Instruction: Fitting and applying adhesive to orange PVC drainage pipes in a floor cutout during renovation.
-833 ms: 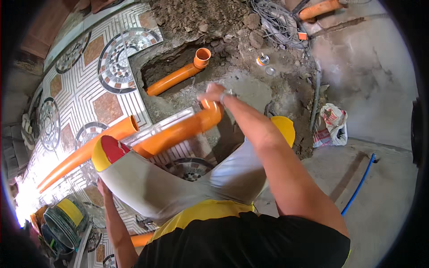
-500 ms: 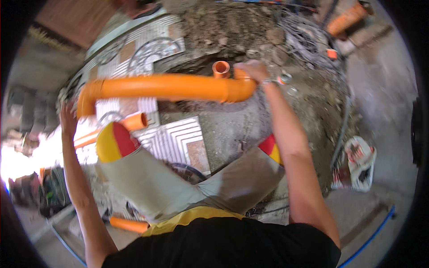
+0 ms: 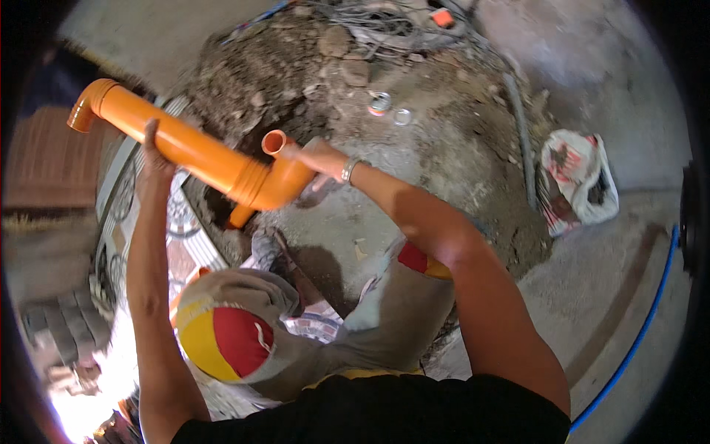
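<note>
A long orange drain pipe (image 3: 177, 144) with an elbow on each end is lifted across the view, slanting from upper left down to the middle. My left hand (image 3: 154, 154) is closed on its middle, thumb or a finger up along the near side. My right hand (image 3: 319, 160) grips the near-right elbow (image 3: 277, 185); the fingers partly cover its mouth. Right beside this hand, an open orange pipe end (image 3: 274, 141) points upward. Below the lifted pipe, a short length of orange pipe (image 3: 241, 215) shows at the trench, its rest hidden.
Dug soil and rubble (image 3: 251, 81) border the trench. Two small tins or lids (image 3: 379, 103) lie on the concrete. Grey cables (image 3: 384, 26), a grey conduit (image 3: 521, 140), a white plastic bag (image 3: 580, 174) and a blue hose (image 3: 636, 337) lie farther out. Patterned tiles (image 3: 185, 214) are at left.
My view has turned to the right. The pipe has tilted, its left end now higher and farther away. My left hand has moved from beside the left elbow to the pipe's middle.
</note>
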Tool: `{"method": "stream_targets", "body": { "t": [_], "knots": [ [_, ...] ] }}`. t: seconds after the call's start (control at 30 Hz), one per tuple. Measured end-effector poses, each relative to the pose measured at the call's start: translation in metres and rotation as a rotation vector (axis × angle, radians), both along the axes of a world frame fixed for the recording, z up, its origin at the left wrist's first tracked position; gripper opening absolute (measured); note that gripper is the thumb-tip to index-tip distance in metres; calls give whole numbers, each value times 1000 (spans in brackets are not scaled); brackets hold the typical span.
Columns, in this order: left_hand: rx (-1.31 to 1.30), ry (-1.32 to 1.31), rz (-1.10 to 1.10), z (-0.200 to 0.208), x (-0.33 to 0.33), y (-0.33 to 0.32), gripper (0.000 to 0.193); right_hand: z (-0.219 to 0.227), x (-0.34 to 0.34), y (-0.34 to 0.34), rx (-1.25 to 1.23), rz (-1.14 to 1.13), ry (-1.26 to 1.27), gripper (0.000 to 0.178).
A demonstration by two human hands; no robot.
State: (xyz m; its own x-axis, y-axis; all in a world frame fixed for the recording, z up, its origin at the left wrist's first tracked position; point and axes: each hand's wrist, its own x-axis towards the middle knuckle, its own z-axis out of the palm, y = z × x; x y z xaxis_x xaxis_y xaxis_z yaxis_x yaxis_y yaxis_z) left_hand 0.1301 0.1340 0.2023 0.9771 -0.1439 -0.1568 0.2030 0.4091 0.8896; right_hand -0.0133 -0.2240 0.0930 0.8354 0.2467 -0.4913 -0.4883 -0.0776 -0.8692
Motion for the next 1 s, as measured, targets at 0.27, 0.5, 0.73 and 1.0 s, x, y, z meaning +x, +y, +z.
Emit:
{"method": "stream_targets", "body": {
  "t": [0.27, 0.5, 0.73, 1.0],
  "knots": [
    [631, -75, -387, 33, 110, -20, 50, -80, 9, -196, -919, 69, -560, 23],
    [695, -54, -611, 3, 47, -4, 81, -4, -4, -226, -952, -56, -257, 30],
    [828, 72, -942, -5, 47, -9, 93, 87, -55, -321, -1444, 228, -92, 24],
    [143, 661, -1231, -112, 34, -42, 90, 33, -16, -301, -1537, 395, -78, 28]
  ]
}}
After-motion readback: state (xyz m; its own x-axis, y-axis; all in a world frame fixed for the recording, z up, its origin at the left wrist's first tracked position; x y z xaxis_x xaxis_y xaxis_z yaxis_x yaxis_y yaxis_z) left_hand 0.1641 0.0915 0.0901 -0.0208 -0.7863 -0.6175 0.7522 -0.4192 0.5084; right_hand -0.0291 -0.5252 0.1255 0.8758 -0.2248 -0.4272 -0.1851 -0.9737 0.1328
